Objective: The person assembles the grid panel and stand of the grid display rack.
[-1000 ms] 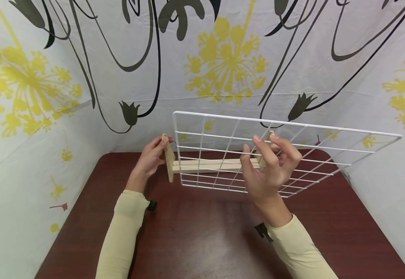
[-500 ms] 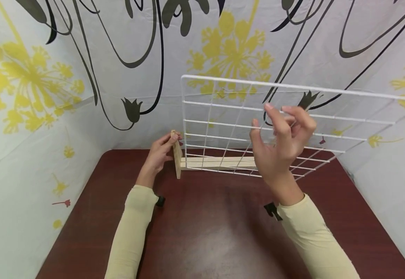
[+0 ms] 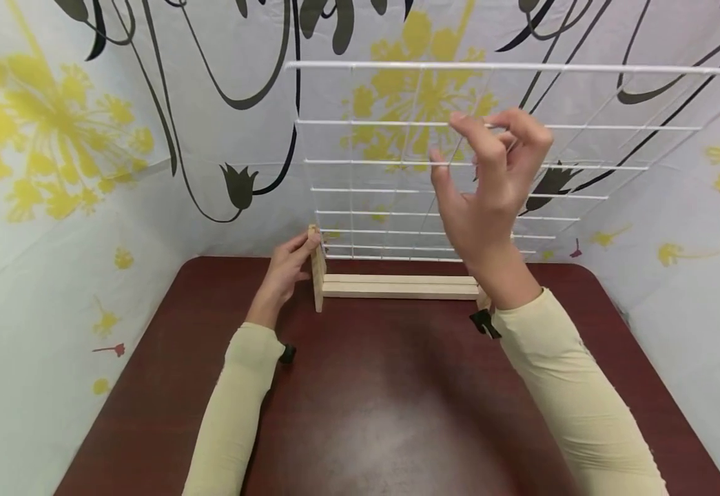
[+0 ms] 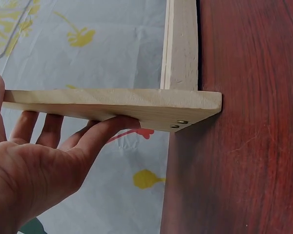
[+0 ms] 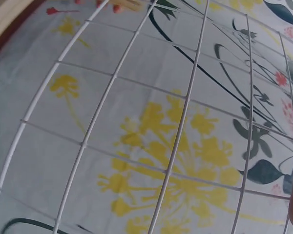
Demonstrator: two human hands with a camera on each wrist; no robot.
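My left hand [image 3: 282,275] grips the left upright board of a pale wooden stand [image 3: 399,286] at the back of the table. In the left wrist view, the thumb lies at the edge of the upright board [image 4: 136,98] and the fingers on its outer face, near two screw heads [image 4: 182,122]. My right hand [image 3: 490,186] holds a white wire grid [image 3: 397,66] up above the stand, fingers curled at its wires. The grid tilts, its lower edge just over the stand's crossbars. My right forearm mostly hides the stand's right upright. In the right wrist view, the grid's wires [image 5: 187,98] fill the frame.
The dark red-brown table [image 3: 360,386] has rounded back corners. A white cloth wall [image 3: 167,207] with yellow and grey flower prints closes in behind and at both sides. Small black wrist devices [image 3: 485,322] are worn on both arms.
My right hand has lifted the wire grid, bringing its lower edge above the crossbars and exposing them. My left hand stays on the upright; it and the stand appear slightly further right.
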